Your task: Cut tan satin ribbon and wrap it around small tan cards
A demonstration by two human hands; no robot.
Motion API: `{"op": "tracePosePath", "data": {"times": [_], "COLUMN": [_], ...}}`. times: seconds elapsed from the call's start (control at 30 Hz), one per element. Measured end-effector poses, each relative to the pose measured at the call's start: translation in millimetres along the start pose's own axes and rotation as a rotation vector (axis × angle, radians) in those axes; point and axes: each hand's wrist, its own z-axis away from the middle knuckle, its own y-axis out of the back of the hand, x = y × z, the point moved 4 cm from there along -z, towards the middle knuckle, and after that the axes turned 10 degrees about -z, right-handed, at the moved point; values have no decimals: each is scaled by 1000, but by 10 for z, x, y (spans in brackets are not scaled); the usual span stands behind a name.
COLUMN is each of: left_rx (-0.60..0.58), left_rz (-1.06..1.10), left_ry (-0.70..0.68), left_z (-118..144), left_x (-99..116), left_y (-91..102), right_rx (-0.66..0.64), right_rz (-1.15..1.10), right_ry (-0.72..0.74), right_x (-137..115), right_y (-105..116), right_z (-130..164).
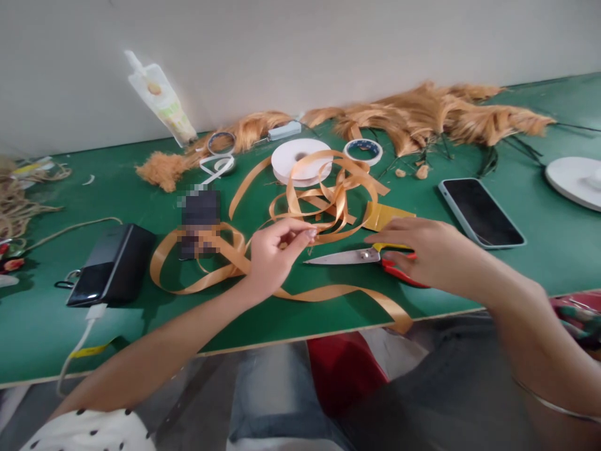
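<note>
On green worktop [328, 300], near edge: left hand [272, 254] pinches orange ribbon [323, 200] end; right hand [417, 250] closed on scissors [347, 256] lying flat. Keep ribbon taut, cut square w/ blades fully open.

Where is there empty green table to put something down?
Bare green table lies right of the pale-blue smartphone, and in front of the black power bank. The middle is crowded with orange satin ribbon and red-handled scissors.
</note>
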Motion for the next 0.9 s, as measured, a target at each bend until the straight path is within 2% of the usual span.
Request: {"op": "tracePosePath", "data": {"times": [0.1,0.13,0.27,0.37,0.43,0.5,0.6,0.63,0.7,0.73,0.8,0.9], "left_rx": [-39,-53,-65,-69,-78,-84,-102,-111,-130,-140,-159,-194], "left_rz": [-134,-167,-225,-181,-123,-68,7,29,66,82,98,72], "left_ry": [-72,-97,-167,-124,-65,-8,60,80,111,122,130,110], "left_z": [45,59,93,90,80,69,58,56,56,58,66,86], "left_x": [55,70,97,71,46,24,-3,-13,-31,-40,-57,-81], "left_y": [-37,-50,-69,-60,-56,-56,-78,-90,-117,-130,-152,-167], "right_rx": [39,-4,1,-66,-61,67,508,680,769,787,667,512], "right_rz": [-460,-552,-604,-643,-719,-761,-787,-741,-440,-301,-189,-307], "right_ry": [-58,-48,1,-13,-75,-115,-151,-185,-244,-243,-182,-101], "right_x": [-242,-315,-410,-311,-162,45,435,552,645,622,468,126], "right_y": [-131,-204,-302,-230,-129,18,289,366,426,428,326,89], "right_z": [-100,-140,-262,-293,-307,-330,-332,-308,-296,-293,-326,-350]}}
